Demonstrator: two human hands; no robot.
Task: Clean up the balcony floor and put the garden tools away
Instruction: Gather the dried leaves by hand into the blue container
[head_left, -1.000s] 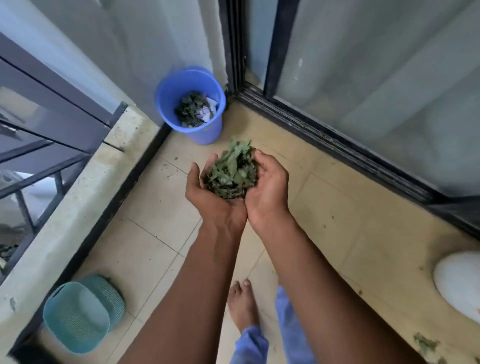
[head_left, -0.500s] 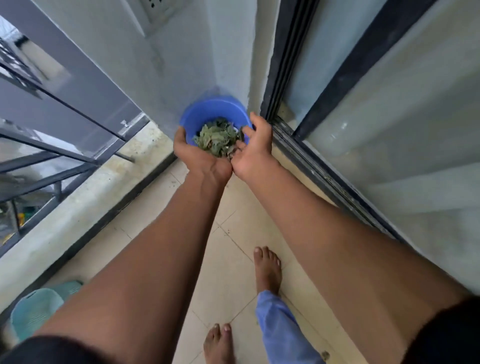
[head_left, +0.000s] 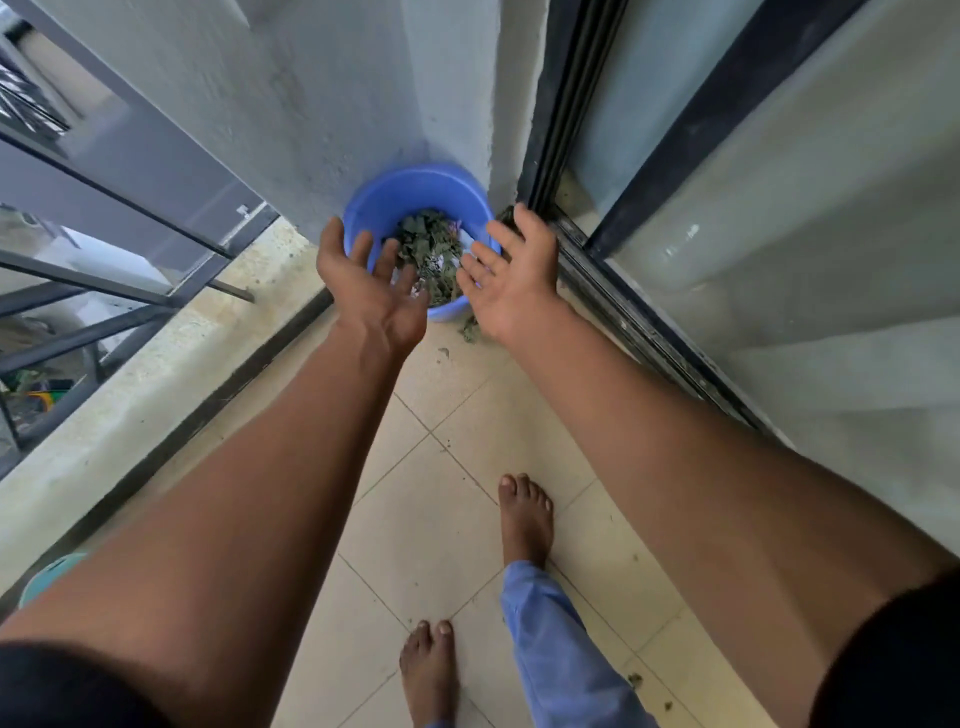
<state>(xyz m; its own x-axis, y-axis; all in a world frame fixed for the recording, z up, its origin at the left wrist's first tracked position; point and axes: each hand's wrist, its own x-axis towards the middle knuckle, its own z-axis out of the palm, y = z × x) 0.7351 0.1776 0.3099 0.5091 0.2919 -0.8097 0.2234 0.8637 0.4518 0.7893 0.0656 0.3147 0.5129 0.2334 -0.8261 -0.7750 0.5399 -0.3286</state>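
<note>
A blue plastic bucket (head_left: 410, 187) stands in the corner of the balcony against the grey wall. Inside it lies a heap of dry green leaves (head_left: 428, 244) mixed with bits of white paper. My left hand (head_left: 374, 283) hovers over the bucket's near left rim, palm up, fingers spread and empty. My right hand (head_left: 511, 275) is over the near right rim, palm up, fingers straight, holding nothing. A few leaves (head_left: 470, 327) lie on the tiled floor just in front of the bucket.
A sliding glass door with a black track (head_left: 639, 322) runs along the right. On the left is a concrete ledge (head_left: 156, 353) with a metal railing. A teal basket (head_left: 49, 571) peeks out at lower left. Small leaf scraps (head_left: 635, 678) dot the tiles by my bare feet.
Both hands, which carried a cupped heap of leaves to the bucket, have parted and opened. The leaves now lie in the bucket, and a few fell in front of it.
</note>
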